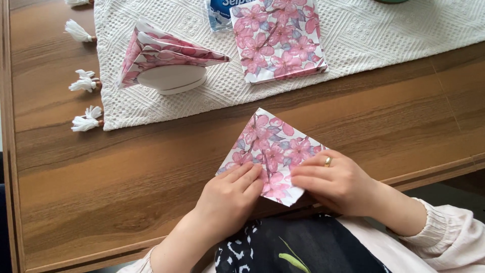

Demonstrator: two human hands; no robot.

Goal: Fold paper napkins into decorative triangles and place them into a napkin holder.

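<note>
Both hands [283, 187] press flat on floral napkin [273, 151].

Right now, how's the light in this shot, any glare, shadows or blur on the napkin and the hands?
Head view: soft, even daylight, no glare on the wooden table; only faint shadows under the left hand and right hand; the flowered napkin is sharp, its print clear; the napkin stack on the white runner also reads clearly; the blue packet is cut off.
</note>
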